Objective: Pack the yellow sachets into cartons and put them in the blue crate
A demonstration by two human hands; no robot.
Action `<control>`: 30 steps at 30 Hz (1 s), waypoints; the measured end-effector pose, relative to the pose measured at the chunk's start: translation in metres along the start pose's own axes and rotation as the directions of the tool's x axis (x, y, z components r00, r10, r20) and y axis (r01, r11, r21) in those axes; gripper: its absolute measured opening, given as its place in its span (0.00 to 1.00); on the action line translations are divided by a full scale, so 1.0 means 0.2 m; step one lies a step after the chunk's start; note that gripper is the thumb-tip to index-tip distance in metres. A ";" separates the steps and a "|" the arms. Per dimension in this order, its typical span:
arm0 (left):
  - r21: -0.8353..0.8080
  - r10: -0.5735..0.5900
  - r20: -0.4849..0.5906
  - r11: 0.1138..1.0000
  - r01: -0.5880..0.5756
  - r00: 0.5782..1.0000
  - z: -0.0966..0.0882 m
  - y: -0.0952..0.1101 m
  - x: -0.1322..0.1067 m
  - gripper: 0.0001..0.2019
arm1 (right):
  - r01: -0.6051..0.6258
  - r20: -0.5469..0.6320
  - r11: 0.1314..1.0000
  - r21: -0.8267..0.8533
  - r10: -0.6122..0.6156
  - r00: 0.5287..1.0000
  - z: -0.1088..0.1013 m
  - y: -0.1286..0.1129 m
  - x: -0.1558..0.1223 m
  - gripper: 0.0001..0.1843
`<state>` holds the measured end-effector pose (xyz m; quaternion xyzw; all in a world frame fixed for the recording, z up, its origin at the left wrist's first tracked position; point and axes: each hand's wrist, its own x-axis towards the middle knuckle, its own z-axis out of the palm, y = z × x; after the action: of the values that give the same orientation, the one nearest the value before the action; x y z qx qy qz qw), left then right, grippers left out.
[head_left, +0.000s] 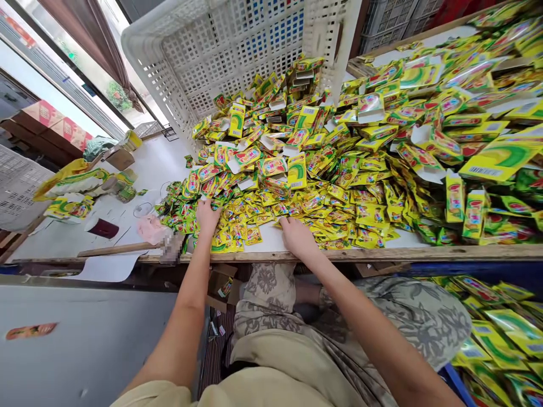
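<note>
My left hand [207,217] reaches into the left part of a heap, where green packets [180,203] meet yellow sachets [254,217]. Its fingers are drawn together at a small whitish edge, and what they grip is partly hidden. At the front of the heap, beside a bare strip of white tabletop [271,237], is my right hand [299,237]. The right fingers are curled together against the sachets; whether one is pinched there is too small to tell. Behind the sachets lie small yellow cartons [297,170], several with open white flaps.
A white plastic crate [186,68] lies tipped behind the heap, cartons spilling from its mouth. More cartons and packets [496,152] pile up at right. At left are a dark red cup [102,228], a wooden stick [119,249] and a pink cloth [150,229]. A blue bin [456,384] of packaging stands lower right.
</note>
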<state>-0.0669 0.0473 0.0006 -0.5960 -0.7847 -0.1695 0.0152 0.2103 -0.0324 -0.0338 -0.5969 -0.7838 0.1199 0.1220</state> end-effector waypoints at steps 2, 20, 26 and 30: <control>0.019 0.037 -0.037 0.999 -0.036 0.999 0.02 -0.01 0.02 0.14 | -0.021 -0.012 0.993 0.112 0.022 1.000 -0.01 0.02 -0.01 0.16; -0.529 0.081 -0.255 0.823 -0.209 0.964 -0.12 0.11 -0.16 0.08 | 0.142 -0.275 0.629 0.765 0.119 0.954 -0.05 0.09 -0.18 0.12; -0.872 0.316 0.102 0.485 -0.068 0.943 -0.09 0.49 -0.55 0.12 | 0.052 -0.107 0.257 0.965 0.207 0.972 -0.11 -0.01 -0.21 0.13; -0.953 0.317 0.215 0.274 0.127 0.924 -0.05 0.62 -0.71 0.14 | 0.034 -0.055 0.076 0.997 0.298 0.953 -0.12 -0.01 -0.24 0.14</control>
<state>0.0894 -0.0588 0.0098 -0.5512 -0.4738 -0.4905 -0.4807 0.2299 -0.0790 -0.0132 -0.4357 -0.4164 0.5522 0.5761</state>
